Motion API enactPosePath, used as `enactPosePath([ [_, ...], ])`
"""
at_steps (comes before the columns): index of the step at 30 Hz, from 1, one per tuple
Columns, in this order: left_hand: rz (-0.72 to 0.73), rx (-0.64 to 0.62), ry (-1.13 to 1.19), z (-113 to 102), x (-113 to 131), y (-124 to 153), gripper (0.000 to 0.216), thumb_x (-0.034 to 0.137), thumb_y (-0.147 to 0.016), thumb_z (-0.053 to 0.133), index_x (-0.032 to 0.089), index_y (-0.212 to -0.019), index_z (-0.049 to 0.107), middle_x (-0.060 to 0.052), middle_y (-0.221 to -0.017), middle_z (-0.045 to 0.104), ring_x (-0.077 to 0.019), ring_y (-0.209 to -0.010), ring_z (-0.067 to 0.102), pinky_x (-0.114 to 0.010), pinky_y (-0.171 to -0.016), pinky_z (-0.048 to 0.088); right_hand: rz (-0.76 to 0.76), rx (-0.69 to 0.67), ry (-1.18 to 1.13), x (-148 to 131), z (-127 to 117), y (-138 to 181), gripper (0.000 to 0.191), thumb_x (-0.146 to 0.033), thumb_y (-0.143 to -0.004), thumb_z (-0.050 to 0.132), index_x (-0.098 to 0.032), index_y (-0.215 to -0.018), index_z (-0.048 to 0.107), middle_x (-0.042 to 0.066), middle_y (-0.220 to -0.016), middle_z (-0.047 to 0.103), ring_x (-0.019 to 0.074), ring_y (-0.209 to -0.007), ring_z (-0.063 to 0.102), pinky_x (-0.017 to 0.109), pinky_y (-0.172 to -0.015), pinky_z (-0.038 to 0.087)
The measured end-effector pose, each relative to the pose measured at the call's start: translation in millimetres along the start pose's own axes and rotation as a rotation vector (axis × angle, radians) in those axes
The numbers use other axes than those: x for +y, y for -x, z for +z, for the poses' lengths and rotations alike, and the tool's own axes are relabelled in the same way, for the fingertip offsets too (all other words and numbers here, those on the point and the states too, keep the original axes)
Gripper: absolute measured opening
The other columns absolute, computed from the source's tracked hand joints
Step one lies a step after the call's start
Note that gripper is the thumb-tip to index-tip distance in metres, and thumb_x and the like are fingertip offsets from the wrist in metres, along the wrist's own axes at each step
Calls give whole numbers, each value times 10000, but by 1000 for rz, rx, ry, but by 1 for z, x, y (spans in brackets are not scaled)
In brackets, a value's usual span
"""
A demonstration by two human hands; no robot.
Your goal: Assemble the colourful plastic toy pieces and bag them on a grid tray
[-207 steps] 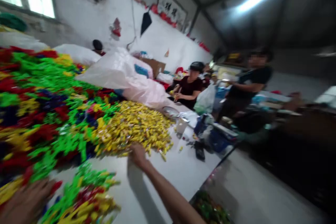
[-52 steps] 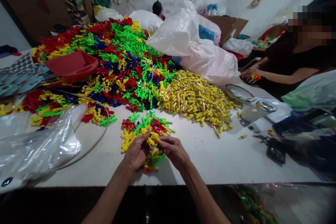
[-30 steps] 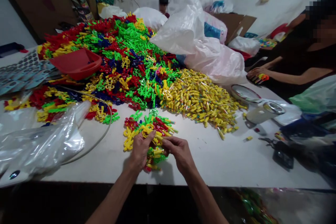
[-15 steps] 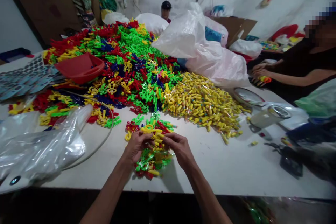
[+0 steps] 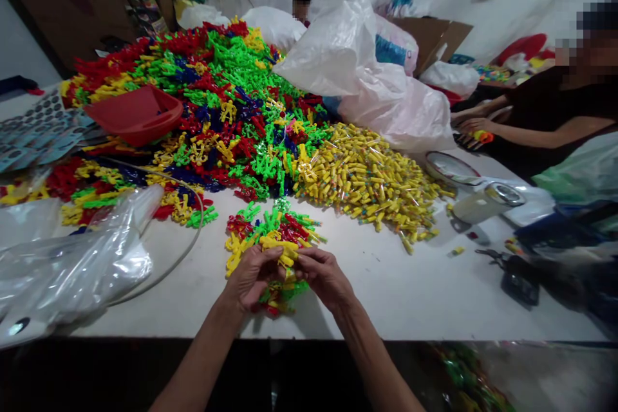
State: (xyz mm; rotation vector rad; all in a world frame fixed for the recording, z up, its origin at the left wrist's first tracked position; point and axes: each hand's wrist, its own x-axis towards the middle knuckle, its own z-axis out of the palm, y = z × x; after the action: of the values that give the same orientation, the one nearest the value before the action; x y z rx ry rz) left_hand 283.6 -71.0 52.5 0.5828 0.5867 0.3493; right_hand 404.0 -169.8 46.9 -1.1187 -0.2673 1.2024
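Observation:
My left hand [image 5: 251,277] and my right hand [image 5: 322,275] meet over a small heap of plastic toy pieces [image 5: 270,232] near the table's front edge. Both hands are closed, pinching a bunch of yellow plastic pieces [image 5: 282,251] between them. More green, red and yellow pieces lie under and just behind my fingers. Beyond them spreads a big mound of red, green, blue and yellow plastic pieces [image 5: 212,90], with a pile of small yellow wrapped tubes [image 5: 367,177] to its right.
A red bowl [image 5: 135,116] rests on the mound's left. Clear plastic bags [image 5: 72,264] lie front left; large white bags [image 5: 367,71] stand behind. A white cup [image 5: 477,206] and dish [image 5: 451,170] sit right. A person [image 5: 550,122] works at the right; another person [image 5: 302,0] sits far back.
My hands have stayed together over the small heap, shifting slightly while gathering the yellow pieces. The view has tilted a little. Much earlier my right hand reached toward the yellow tubes.

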Motion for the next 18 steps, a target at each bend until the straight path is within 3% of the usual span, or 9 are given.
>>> enactPosePath([
  [4,-29,16,17,4,-4,4,246,259,-556,772,102,-644,604,11,-548,597,-61,-400,514,-166,-409,415,-14,2,45,-2,0,6,235,-274,-518,822,-160,-701,730,3,-591,656,65,-444,533,186,-462,421],
  [11,172,88,-218,5,-6,6,312,348,-608,747,73,-707,638,-26,-524,618,-84,-465,548,-184,-504,456,-252,142,413,-12,9,17,227,-325,-632,755,-144,-765,726,19,-568,649,127,-501,571,256,-526,449],
  [18,169,38,-431,2,-5,-2,393,481,-718,605,95,-787,630,-49,-633,646,-123,-508,577,-227,-502,457,-211,121,402,-15,0,6,255,-368,-633,738,-142,-750,715,16,-576,626,112,-504,524,257,-529,417],
])
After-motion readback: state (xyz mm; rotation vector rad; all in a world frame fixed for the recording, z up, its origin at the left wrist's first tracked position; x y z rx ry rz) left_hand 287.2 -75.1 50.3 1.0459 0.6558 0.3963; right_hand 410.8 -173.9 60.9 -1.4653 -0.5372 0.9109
